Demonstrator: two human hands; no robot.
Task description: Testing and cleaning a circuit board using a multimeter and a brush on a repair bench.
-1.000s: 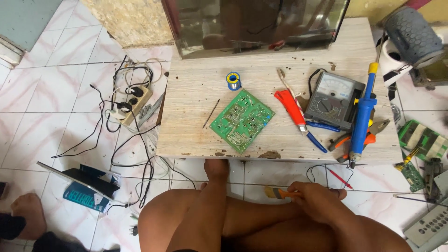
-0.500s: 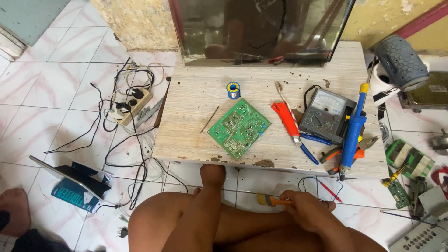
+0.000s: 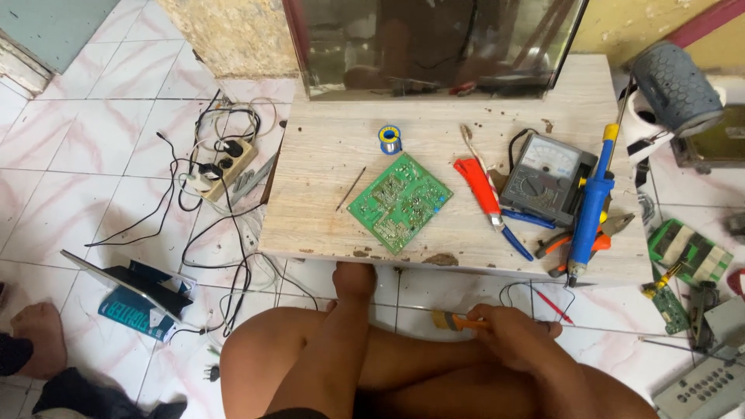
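Right hand (image 3: 516, 337) closed on orange-handled, brush-like tool (image 3: 459, 321), low over the lap; left hand not seen, state unknown. Green printed circuit board (image 3: 400, 202) lies ahead-left on the pale wooden bench (image 3: 326, 217). Risk: blue solder pump (image 3: 590, 206) overhangs the near edge; a knock drops it.

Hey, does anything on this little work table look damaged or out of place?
Yes. The table's front edge is chipped, with laminate flaked off, and dark pits dot its top. The green circuit board lies askew, turned diagonally to the table edge.
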